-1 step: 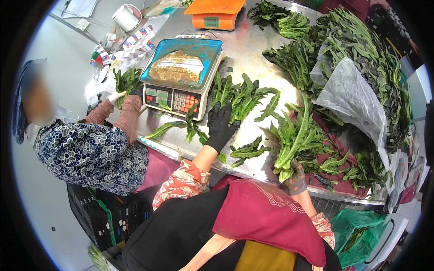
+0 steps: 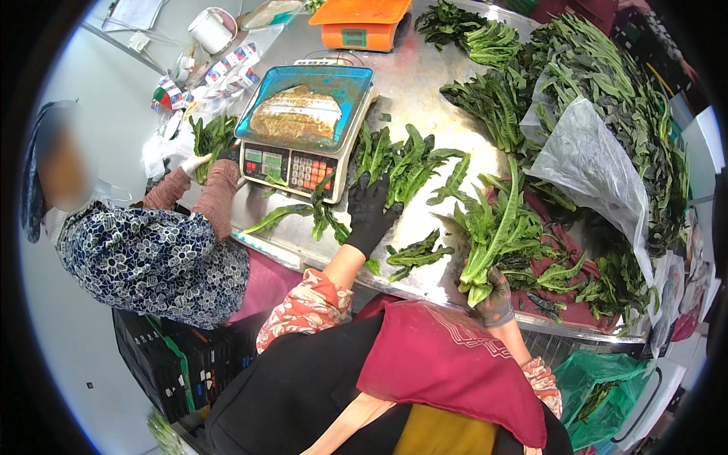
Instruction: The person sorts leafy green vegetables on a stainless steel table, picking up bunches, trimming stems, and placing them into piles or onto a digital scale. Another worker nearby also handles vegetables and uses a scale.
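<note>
My left hand [image 2: 370,218], in a black glove, lies with its fingers spread on the metal table just right of the scale. Its fingertips reach the lower edge of a small pile of leafy greens [image 2: 413,168]. Near the table's front edge, my right hand [image 2: 497,300], in a dirty grey glove, is closed round the stem end of a bunch of leafy greens [image 2: 485,246]. The bunch's long leaves point away from me. Part of the right hand's grip is hidden behind the stems. Between my hands lies a loose dark leaf cluster [image 2: 418,255].
A digital scale [image 2: 303,136] with a blue pan stands left of centre; an orange scale [image 2: 360,26] is behind it. Greens are heaped at right under clear plastic [image 2: 591,155]. A co-worker [image 2: 152,254] holds greens at left. A green bag [image 2: 603,394] hangs lower right.
</note>
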A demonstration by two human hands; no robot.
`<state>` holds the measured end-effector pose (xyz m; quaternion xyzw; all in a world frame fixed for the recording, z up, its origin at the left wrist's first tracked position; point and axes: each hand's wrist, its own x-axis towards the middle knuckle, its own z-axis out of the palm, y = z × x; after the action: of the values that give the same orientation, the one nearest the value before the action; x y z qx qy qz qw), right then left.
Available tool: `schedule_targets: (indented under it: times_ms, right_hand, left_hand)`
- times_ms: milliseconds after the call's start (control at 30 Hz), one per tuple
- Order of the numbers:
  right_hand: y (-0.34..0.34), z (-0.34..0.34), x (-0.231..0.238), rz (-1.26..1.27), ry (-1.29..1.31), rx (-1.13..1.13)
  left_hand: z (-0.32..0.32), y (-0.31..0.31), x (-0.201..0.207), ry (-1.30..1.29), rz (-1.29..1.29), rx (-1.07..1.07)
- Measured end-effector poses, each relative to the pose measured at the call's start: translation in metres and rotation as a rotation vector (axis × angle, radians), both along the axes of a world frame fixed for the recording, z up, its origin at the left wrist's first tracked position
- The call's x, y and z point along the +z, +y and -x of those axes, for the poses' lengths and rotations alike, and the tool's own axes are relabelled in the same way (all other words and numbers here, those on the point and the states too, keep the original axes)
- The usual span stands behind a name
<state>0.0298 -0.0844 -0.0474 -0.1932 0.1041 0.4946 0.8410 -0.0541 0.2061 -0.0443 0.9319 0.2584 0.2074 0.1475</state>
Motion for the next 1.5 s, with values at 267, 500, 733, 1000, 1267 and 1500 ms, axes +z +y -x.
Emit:
schedule_targets:
  times_ms: [267,500,733,1000,1267,1500]
  right_hand:
    - [0.001,0.004,-0.007,0.022,-0.103,0.036]
    - [0.003,0.009,-0.008,0.043,-0.119,0.009]
    - [0.011,0.013,0.005,0.065,-0.093,0.065]
    - [0.006,0.012,-0.007,0.053,-0.18,0.095]
    - [0.005,0.012,-0.008,0.004,-0.11,0.12]
    - [0.005,0.014,0.0,0.097,-0.114,0.125]
  left_hand:
    - [-0.012,0.01,-0.004,0.038,-0.289,0.075]
    - [-0.01,0.039,0.034,-0.1,-0.34,0.062]
    - [0.009,0.041,0.038,-0.323,-0.145,0.104]
    - [0.002,0.056,0.008,-0.676,0.305,0.125]
    - [0.009,0.042,0.009,-0.467,0.354,0.064]
    - [0.013,0.044,0.027,-0.576,0.474,-0.06]
